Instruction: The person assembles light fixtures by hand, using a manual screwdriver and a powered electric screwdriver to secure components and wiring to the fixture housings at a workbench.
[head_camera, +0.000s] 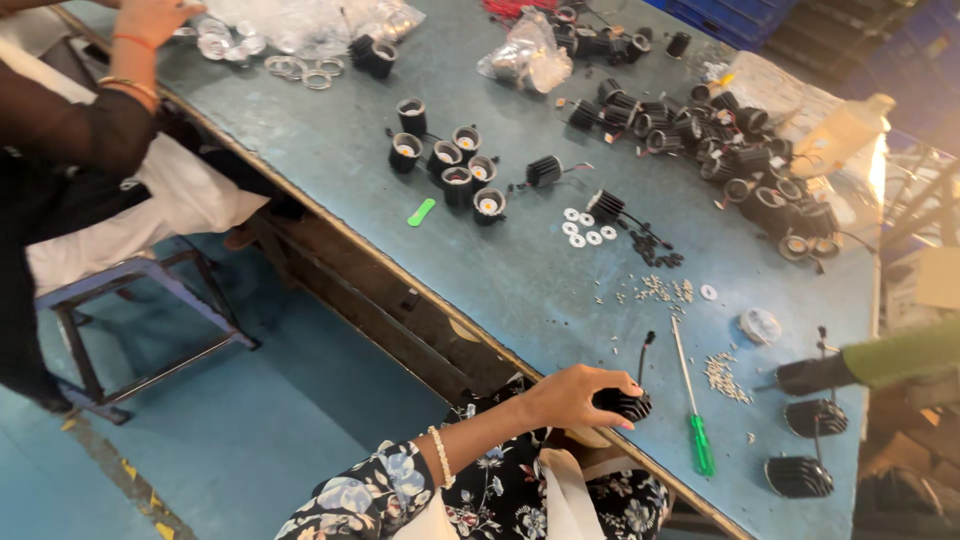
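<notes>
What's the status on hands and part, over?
Left hand shut on black finned part at table edge. Right hand not in view. Green screwdriver lies beside, apart.

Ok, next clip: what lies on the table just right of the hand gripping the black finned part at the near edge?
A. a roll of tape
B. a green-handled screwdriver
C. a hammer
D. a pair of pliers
B: a green-handled screwdriver lies on the table just right of the left hand, which grips the black finned part at the near edge; no pliers, tape roll or hammer lies there.
</notes>
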